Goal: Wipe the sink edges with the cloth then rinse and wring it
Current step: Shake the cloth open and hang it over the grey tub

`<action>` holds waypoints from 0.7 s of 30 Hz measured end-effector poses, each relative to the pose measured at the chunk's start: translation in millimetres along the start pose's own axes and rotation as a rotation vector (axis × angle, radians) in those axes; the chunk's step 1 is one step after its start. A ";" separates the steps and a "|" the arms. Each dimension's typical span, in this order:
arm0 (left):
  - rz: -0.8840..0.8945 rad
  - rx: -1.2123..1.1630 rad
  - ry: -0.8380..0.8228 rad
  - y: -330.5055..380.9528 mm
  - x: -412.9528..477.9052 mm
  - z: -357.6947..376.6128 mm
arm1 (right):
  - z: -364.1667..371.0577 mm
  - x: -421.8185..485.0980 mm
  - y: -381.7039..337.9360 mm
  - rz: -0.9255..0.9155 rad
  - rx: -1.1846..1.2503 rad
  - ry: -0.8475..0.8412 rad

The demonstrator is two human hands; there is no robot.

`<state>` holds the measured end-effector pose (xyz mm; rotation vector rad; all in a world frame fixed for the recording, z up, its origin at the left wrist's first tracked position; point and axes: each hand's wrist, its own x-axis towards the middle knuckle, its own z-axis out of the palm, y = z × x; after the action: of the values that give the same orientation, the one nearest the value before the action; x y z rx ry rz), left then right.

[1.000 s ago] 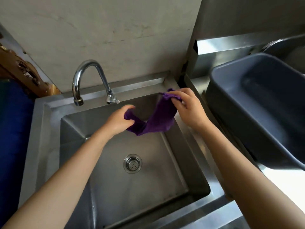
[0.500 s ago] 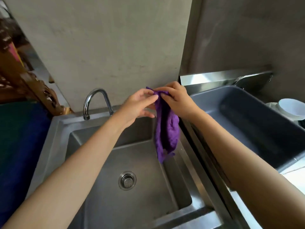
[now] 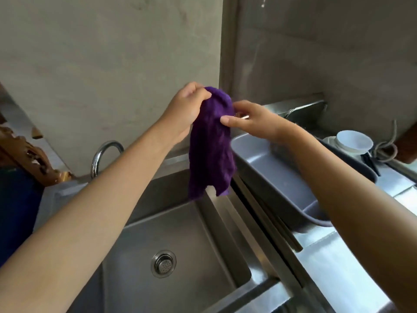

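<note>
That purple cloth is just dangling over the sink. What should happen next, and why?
Probably lower the cloth onto the sink rim below. It hangs in mid-air, the left hand gripping its top and the right hand pinching its side, touching no edge; the faucet shows no water.

Steel counter [image 3: 334,263] with sink [image 3: 180,227]
A grey tub [image 3: 259,163] sits on it right of the sink; white bowls [image 3: 353,141] stand beyond the tub.

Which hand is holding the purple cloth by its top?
The left hand grips the cloth at its top; the right hand only pinches its side, lower down.
</note>
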<state>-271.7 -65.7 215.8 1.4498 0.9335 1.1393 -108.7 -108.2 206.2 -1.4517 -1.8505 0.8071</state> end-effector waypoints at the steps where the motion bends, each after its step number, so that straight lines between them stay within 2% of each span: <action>1: 0.002 -0.038 -0.010 4.2 4.3 4.9 | -6.0 -1.5 6.5 0.031 0.051 -0.065; 3: -0.010 -0.133 -0.057 9.5 13.6 13.5 | -18.1 -4.7 21.6 0.063 0.253 -0.109; 5: -0.032 -0.220 -0.136 10.7 25.4 20.7 | -32.2 -8.2 28.6 0.116 0.447 -0.065; 8: -0.026 -0.193 -0.245 13.1 43.7 31.0 | -61.6 -17.0 23.1 0.172 0.460 0.030; 12: 0.044 -0.084 -0.363 26.8 68.9 45.3 | -117.4 -26.0 1.2 0.212 0.192 0.041; 17: 0.149 0.143 -0.370 51.8 100.2 84.2 | -173.9 -15.6 -17.0 0.317 -0.441 0.211; 21: 0.177 0.193 -0.310 62.0 114.8 114.5 | -200.4 -3.3 -7.8 0.377 -0.554 0.328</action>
<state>-133.2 4.3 293.6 1.8358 0.7224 0.9315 46.3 -97.5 333.1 -2.1754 -1.6325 0.1846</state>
